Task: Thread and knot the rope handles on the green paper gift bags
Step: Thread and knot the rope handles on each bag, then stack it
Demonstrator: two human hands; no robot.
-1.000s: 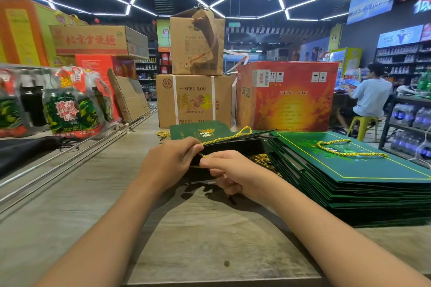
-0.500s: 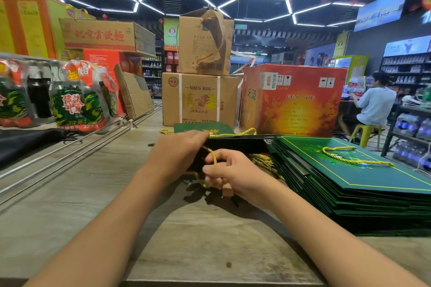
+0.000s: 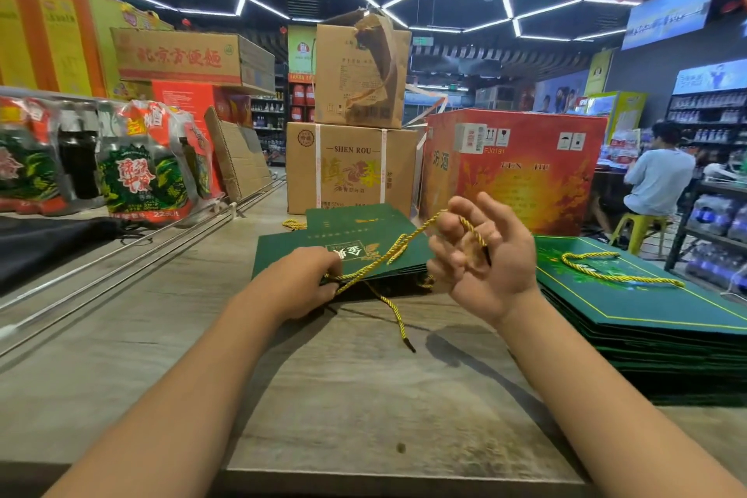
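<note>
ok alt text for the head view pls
Left hand pins a green bag flat on the table while the right hand lifts a gold rope looped around its fingers. A stack of bags sits at right, boxes behind.

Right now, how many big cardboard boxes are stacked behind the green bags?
3: a brown SHEN ROU box, a torn brown box on top of it, and a red box to their right. More boxes stand far left; others may be hidden.
</note>
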